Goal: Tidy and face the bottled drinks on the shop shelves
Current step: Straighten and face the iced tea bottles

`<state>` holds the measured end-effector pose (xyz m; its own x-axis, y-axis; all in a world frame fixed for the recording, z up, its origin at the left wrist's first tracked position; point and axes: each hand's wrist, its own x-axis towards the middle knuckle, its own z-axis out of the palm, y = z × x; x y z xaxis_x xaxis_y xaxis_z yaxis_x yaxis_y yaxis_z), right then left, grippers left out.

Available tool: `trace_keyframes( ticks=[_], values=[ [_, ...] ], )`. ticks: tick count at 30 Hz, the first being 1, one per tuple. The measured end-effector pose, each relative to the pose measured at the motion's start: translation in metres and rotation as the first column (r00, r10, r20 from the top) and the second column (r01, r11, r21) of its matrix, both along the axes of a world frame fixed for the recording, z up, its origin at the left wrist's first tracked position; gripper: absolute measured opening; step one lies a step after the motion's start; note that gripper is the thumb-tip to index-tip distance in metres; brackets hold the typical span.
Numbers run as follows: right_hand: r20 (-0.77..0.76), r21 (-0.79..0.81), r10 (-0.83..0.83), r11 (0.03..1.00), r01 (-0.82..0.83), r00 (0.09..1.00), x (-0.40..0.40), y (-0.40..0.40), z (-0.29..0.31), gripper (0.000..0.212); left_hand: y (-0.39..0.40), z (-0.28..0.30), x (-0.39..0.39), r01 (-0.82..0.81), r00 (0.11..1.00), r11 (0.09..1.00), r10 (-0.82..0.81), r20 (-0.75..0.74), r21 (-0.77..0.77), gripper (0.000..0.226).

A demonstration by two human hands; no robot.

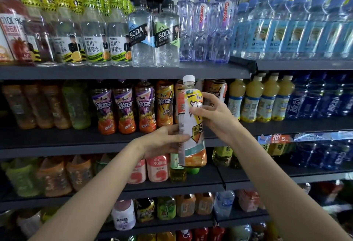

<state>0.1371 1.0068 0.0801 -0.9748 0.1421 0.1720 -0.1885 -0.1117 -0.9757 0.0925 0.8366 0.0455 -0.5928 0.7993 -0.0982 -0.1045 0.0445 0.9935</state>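
Observation:
An iced tea bottle (192, 126) with a white cap and a yellow, white and orange label stands upright in the air in front of the second shelf. My left hand (164, 140) grips its lower part from the left. My right hand (212, 113) holds its upper label from the right, fingers curled round it. Behind it on the second shelf (76, 141) stands a row of iced tea bottles (124, 107) with purple and orange labels.
The top shelf (114, 71) carries honey water, soda bottles (152, 34) and clear water bottles. Yellow juice bottles (261, 99) and blue drinks stand to the right on the second shelf. Lower shelves hold several mixed drinks.

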Motion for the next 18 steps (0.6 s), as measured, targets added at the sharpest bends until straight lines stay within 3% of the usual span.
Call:
trace_keyframes(
  ticks=[3, 5, 8, 11, 14, 18],
  values=[
    [-0.078, 0.195, -0.292, 0.933, 0.302, 0.953, -0.004, -0.012, -0.001, 0.069, 0.02, 0.0, 0.004, -0.211, 0.961, 0.975, 0.193, -0.197, -0.073, 0.05],
    [-0.172, 0.342, -0.382, 0.841, 0.419, 0.908, -0.008, -0.012, -0.004, 0.076, 0.029, -0.003, 0.001, -0.306, 0.917, 0.949, 0.271, -0.293, -0.078, 0.056],
    [-0.217, 0.525, -0.301, 0.766, 0.371, 0.929, -0.006, 0.0, -0.001, 0.082, 0.028, -0.004, -0.007, -0.276, 0.92, 0.958, 0.239, -0.309, -0.08, 0.056],
    [-0.219, 0.49, -0.214, 0.819, 0.297, 0.952, -0.005, 0.012, -0.003, 0.073, 0.026, 0.0, -0.013, -0.266, 0.89, 0.956, 0.195, -0.411, -0.122, 0.057],
    [-0.327, 0.478, -0.27, 0.78, 0.405, 0.906, -0.011, 0.012, -0.014, 0.076, 0.032, 0.002, -0.018, -0.314, 0.8, 0.942, 0.194, -0.567, -0.12, 0.064],
    [-0.444, 0.501, -0.224, 0.741, 0.448, 0.868, -0.025, 0.009, -0.022, 0.077, 0.044, -0.002, -0.032, -0.475, 0.646, 0.88, 0.337, -0.685, -0.015, 0.059]
  ],
)
